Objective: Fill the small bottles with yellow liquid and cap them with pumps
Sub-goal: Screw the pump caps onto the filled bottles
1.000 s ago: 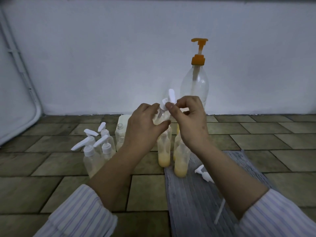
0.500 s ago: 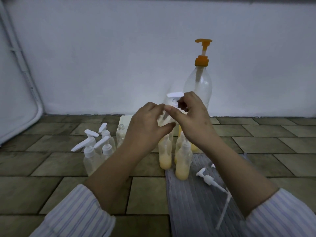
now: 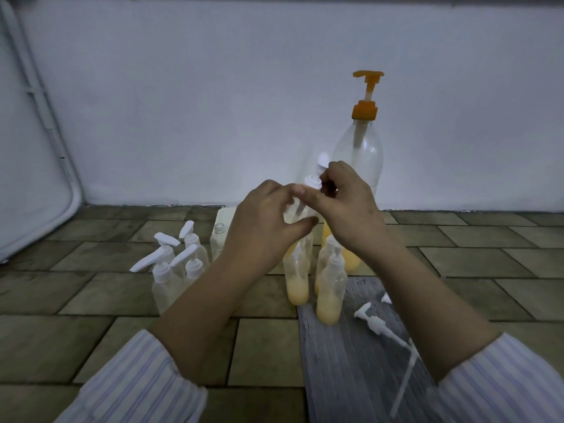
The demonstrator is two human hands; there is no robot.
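Tiled floor carries everything, with a grey ribbed cloth mat at lower right. The tall clear plastic bottle with orange pump stands at the back by the wall, a little yellow liquid left at its base. Left of centre is a cluster of small clear bottles already capped with white pumps; centre, small uncapped bottles part-filled with yellow liquid stand at the mat's far edge; spare white pumps with long dip tubes lie on the mat. Raised above them, the small clear bottle in hand is gripped around its body by the left hand, fingers curled. The right hand pinches the white pump collar at the neck, nozzle pointing up and back. Step looks like screwing the pump on. To do it well: keep the bottle upright so liquid stays in, keep the collar square to the threads, turn only the collar while the left hand resists, and stop once snug. How far the thread is seated is hidden by fingers. Risk is cross-threading or squeezing the soft body.
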